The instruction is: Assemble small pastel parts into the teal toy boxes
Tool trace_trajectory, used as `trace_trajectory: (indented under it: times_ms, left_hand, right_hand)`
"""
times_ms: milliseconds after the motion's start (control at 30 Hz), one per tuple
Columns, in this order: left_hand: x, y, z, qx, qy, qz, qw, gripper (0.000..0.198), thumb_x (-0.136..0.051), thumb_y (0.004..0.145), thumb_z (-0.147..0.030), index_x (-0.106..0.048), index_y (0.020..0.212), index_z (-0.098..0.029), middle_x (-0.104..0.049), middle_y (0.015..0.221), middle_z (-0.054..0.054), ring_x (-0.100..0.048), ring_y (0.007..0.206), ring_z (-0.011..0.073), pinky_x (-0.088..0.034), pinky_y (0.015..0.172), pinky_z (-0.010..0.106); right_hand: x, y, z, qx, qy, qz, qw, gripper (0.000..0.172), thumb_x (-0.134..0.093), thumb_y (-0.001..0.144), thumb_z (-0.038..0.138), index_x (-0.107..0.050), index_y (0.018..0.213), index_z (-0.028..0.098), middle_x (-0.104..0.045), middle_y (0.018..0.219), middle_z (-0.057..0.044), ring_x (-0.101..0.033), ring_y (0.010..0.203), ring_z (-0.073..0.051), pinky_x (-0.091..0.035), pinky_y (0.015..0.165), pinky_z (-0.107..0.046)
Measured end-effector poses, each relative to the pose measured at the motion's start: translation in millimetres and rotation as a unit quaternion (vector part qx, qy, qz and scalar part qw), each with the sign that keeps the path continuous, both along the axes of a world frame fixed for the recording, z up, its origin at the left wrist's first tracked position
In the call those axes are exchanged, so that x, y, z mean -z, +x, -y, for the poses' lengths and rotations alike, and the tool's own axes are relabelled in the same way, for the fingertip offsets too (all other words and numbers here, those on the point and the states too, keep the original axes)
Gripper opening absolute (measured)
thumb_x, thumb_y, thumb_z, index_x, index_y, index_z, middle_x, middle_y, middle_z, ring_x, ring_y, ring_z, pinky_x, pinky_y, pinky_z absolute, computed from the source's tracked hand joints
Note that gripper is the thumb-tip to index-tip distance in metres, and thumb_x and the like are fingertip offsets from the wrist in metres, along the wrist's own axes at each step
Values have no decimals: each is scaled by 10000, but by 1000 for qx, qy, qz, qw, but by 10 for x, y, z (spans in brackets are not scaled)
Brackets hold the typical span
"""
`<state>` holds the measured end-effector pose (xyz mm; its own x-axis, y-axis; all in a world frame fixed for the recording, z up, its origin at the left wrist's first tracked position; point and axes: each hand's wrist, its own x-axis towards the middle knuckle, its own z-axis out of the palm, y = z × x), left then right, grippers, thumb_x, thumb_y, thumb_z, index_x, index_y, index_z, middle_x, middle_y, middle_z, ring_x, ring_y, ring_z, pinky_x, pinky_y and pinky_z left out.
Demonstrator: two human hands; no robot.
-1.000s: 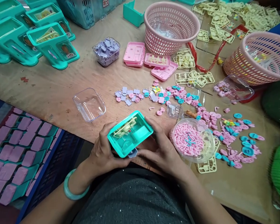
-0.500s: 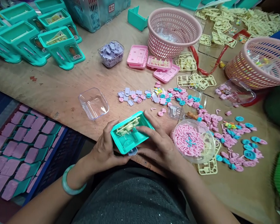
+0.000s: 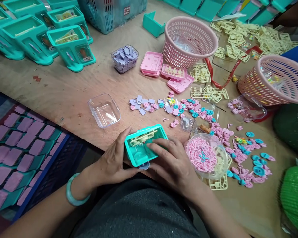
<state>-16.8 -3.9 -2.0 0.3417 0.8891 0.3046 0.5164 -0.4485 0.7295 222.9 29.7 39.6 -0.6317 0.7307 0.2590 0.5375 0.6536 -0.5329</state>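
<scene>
My left hand [image 3: 111, 163] is closed round the left end of a small teal plastic box [image 3: 133, 161], thumb below and fingers behind. The box is tilted with its open top towards me. Inside lies a cream plastic parts frame [image 3: 144, 137] against the far wall, beside some clear plastic. My right hand [image 3: 176, 167] grips the right end, with fingertips bent over the rim into the box. A translucent bluish piece [image 3: 144, 165] sticks out under the near edge. Close to my right hand stands a round clear tub [image 3: 221, 165] of pink pieces.
A clear plastic case [image 3: 104, 110] lies left of centre. Loose pink, blue and lilac parts [image 3: 221, 132] spread over the right. Behind are pink baskets [image 3: 188, 38], pink lids [image 3: 151, 62] and a tub of lilac pieces [image 3: 125, 58]. Filled teal boxes [image 3: 73, 49] stand back left; a crate [image 3: 22, 145] is lower left.
The view has shifted slightly. The teal box sits a little lower and further right in the picture, more level, still between both hands. My right fingers are bent further over its inside.
</scene>
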Motion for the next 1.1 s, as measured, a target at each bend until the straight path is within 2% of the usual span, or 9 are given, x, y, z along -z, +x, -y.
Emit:
trace_trajectory:
  times_ms: [200,367,500,600,767,833,967,1100]
  left_hand:
    - [-20,25,38,-11,-3,3,1000,1081,-742,830,-409,-24,1612,-204,-466,1495,245,-522,1350,393,-534,1059,552]
    - [-10,18,24,-20,-10,3,1000,1037,-718,845,-442,-70,1608,-170,-479,1485,251,-526,1344,399,-510,1086,560]
    - [9,-25,-28,9,6,-3,1000,1044,-727,841,-441,-80,1604,-143,-502,1462,258,-541,1330,388,-522,1079,540]
    - [26,-33,-40,17,13,-4,1000,1035,-719,852,-410,-60,1608,-152,-488,1478,254,-530,1341,382,-528,1073,535]
    - [25,-37,-41,22,-7,15,1000,976,-687,875,-325,-75,1603,-108,-455,1497,263,-473,1387,388,-472,1132,520]
    - [20,-54,-50,30,-22,14,999,990,-694,870,-315,-62,1608,-125,-433,1519,260,-454,1402,390,-454,1145,524]
    - [23,-75,-60,29,-38,40,998,1084,-774,794,-311,-77,1613,-173,-405,1555,236,-459,1402,383,-447,1148,513]
    - [-39,-26,-62,-46,-97,137,985,972,-785,747,-270,-279,1576,-221,-469,1536,165,-489,1380,370,-435,1153,492]
  right_hand:
    - [-22,16,52,-13,-13,33,999,331,-631,947,317,-588,1275,300,-611,1276,-85,-531,1169,-308,-503,963,-539]
    - [29,-57,144,37,13,14,999,369,-610,938,231,-536,1295,285,-605,1267,-106,-537,1178,-311,-476,975,-556]
    - [8,-62,117,15,-2,26,1000,395,-654,922,277,-539,1300,272,-619,1250,-103,-553,1182,-306,-461,1011,-541]
    - [-2,-60,93,18,-5,27,999,318,-652,926,294,-581,1235,276,-636,1212,-90,-549,1181,-309,-461,996,-529]
    - [30,-106,78,32,30,11,999,199,-616,945,233,-612,1144,227,-636,1168,-99,-543,1144,-295,-454,980,-506]
    - [36,-107,51,25,35,13,999,252,-630,939,240,-600,1190,225,-630,1176,-101,-548,1135,-286,-454,986,-495]
    - [-14,-78,-18,1,-11,17,1000,516,-651,921,276,-486,1409,243,-609,1229,-108,-555,1155,-294,-470,986,-497]
    - [-146,-116,-67,18,-72,-16,997,692,-662,917,293,-340,1530,280,-548,1351,-109,-513,1257,-306,-462,1046,-505]
